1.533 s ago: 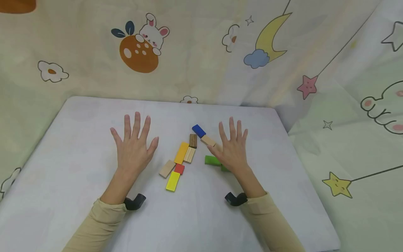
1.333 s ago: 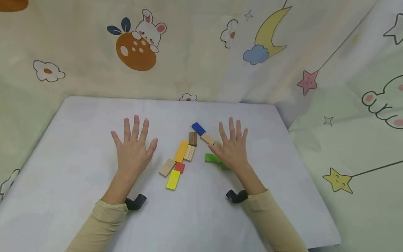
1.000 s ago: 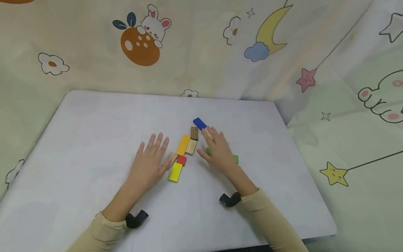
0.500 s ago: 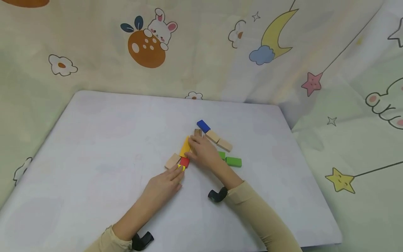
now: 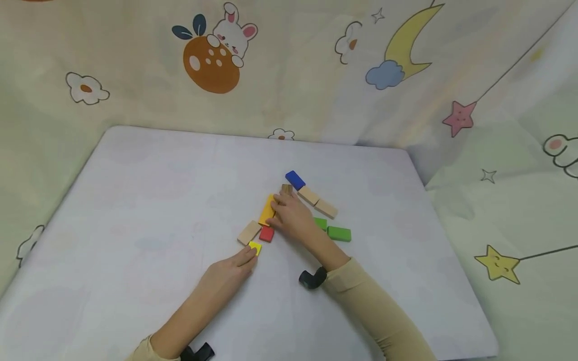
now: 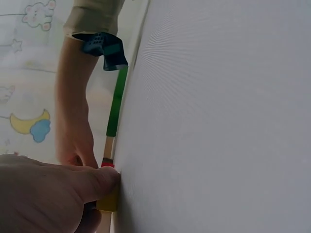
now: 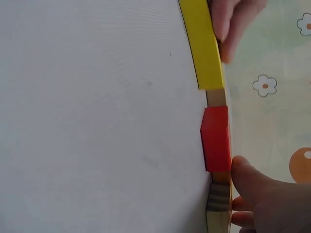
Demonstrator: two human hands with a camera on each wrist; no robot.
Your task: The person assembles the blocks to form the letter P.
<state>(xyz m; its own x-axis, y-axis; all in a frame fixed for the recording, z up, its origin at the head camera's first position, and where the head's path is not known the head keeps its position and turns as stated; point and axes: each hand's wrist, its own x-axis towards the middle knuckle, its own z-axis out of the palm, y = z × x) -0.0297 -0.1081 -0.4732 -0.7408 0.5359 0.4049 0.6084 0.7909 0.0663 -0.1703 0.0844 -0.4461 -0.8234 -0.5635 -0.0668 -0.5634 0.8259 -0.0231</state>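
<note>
At the lower centre of the head view, the person's left hand point(image 5: 228, 273) pinched a flat, bright yellow rectangular block point(image 5: 255, 246) between thumb and fingers, a narrow grip at its near end. That block lay just left of the frame's middle line, a little apart from the small red block point(image 5: 267, 233) above and to its right; a pale wooden rectangular block point(image 5: 249, 232) sat just beside both, on the left.

The right hand point(image 5: 295, 220) was at the centre, its thumb and fingertips bent at the right edge of a long orange-yellow rectangular block point(image 5: 265, 213). I couldn't tell whether it was gripping anything there, since the palm hid what lay beneath.

Beyond its fingers a dark brown wooden block point(image 5: 286, 189) peeped out. Up and right of that, a blue rectangular block point(image 5: 295, 180) headed a slanting row with two pale wooden blocks point(image 5: 308, 196). Two green blocks point(image 5: 339, 233) lay right of the right wrist, all on the broad white tabletop point(image 5: 171, 200).
</note>
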